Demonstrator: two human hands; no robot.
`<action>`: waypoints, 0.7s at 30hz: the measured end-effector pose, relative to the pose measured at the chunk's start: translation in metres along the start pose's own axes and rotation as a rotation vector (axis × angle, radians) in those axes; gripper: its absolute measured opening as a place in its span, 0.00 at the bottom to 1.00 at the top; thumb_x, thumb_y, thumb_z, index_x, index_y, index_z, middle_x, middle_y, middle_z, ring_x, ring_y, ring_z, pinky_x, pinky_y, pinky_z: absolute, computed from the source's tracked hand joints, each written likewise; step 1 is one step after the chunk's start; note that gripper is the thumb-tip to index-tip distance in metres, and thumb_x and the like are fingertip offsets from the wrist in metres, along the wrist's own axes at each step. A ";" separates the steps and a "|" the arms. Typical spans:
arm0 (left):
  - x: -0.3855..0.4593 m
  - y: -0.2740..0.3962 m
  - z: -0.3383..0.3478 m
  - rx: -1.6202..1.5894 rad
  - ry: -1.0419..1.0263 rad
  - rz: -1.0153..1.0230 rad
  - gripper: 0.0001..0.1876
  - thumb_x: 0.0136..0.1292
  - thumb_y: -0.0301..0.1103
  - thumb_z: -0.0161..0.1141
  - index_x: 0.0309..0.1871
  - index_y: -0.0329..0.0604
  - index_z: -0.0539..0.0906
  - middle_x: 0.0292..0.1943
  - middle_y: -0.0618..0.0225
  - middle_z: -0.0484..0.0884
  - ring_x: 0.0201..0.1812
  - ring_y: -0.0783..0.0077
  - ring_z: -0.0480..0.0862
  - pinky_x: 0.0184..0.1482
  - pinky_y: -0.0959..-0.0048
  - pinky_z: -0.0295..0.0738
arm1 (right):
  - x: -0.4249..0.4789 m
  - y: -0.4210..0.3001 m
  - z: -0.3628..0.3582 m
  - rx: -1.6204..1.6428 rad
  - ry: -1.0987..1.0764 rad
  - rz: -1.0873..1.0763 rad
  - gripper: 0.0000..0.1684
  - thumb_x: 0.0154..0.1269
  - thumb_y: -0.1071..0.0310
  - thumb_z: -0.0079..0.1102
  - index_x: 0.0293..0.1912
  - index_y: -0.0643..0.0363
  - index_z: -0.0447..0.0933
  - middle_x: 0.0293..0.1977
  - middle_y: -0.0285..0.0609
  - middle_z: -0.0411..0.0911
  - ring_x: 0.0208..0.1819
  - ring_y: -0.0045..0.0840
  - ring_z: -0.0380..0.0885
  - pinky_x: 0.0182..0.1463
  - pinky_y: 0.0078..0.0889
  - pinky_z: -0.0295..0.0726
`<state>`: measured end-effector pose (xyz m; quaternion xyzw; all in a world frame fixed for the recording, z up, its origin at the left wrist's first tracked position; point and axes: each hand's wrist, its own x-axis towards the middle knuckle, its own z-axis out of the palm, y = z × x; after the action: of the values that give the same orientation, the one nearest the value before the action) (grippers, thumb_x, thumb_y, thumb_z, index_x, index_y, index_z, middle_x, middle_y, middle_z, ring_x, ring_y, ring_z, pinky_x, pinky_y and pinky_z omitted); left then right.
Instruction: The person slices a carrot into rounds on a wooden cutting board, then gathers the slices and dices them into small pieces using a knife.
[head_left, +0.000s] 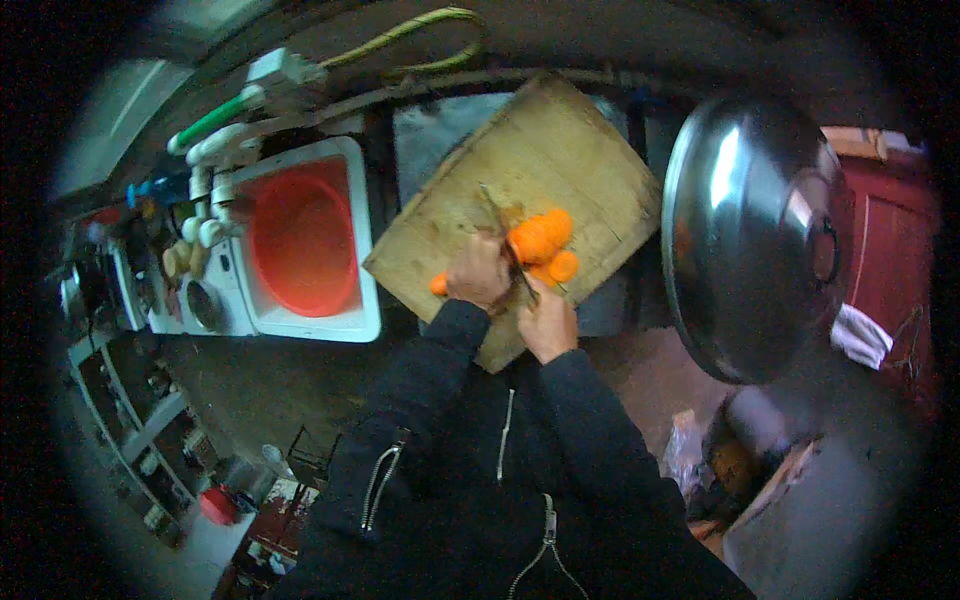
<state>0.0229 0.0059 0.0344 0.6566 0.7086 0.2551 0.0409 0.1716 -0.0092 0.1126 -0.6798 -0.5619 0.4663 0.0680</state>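
Observation:
A wooden cutting board lies at a slant in front of me. My right hand grips a knife, whose blade points away from me and passes just right of my left hand. Fingers curled, my left hand presses down on a carrot; only one end juts out on its left, and the rest is hidden under the hand. Cut carrot pieces are heaped against the blade's right side. One round carrot slice lies at the near edge of that heap.
Left of the board, a red plastic basin sits in a white sink, with white and green pipes behind. A large metal lid stands at the right, close to the board's corner. Beyond it is a red cabinet.

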 end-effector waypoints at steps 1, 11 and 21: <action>0.003 0.003 -0.005 -0.034 -0.033 0.006 0.12 0.62 0.31 0.65 0.49 0.50 0.84 0.48 0.60 0.85 0.41 0.49 0.87 0.43 0.54 0.83 | 0.000 0.002 -0.002 -0.021 -0.003 0.016 0.30 0.67 0.63 0.66 0.69 0.45 0.82 0.49 0.60 0.87 0.52 0.58 0.86 0.57 0.57 0.85; -0.004 -0.002 -0.036 -0.280 -0.119 0.049 0.26 0.68 0.42 0.68 0.65 0.41 0.79 0.62 0.51 0.83 0.63 0.44 0.82 0.71 0.47 0.73 | 0.006 0.008 0.011 0.087 0.108 -0.116 0.20 0.70 0.66 0.64 0.59 0.54 0.86 0.42 0.63 0.86 0.48 0.59 0.87 0.49 0.53 0.85; -0.008 -0.021 -0.058 -0.185 -0.326 0.070 0.35 0.61 0.42 0.75 0.69 0.39 0.77 0.63 0.52 0.81 0.61 0.48 0.82 0.66 0.54 0.77 | 0.020 0.036 0.017 0.067 0.133 -0.143 0.14 0.62 0.71 0.61 0.46 0.63 0.86 0.28 0.54 0.82 0.31 0.44 0.82 0.42 0.44 0.80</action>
<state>-0.0185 -0.0198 0.0739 0.7069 0.6429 0.2106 0.2067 0.1830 -0.0131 0.0701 -0.6648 -0.5873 0.4327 0.1609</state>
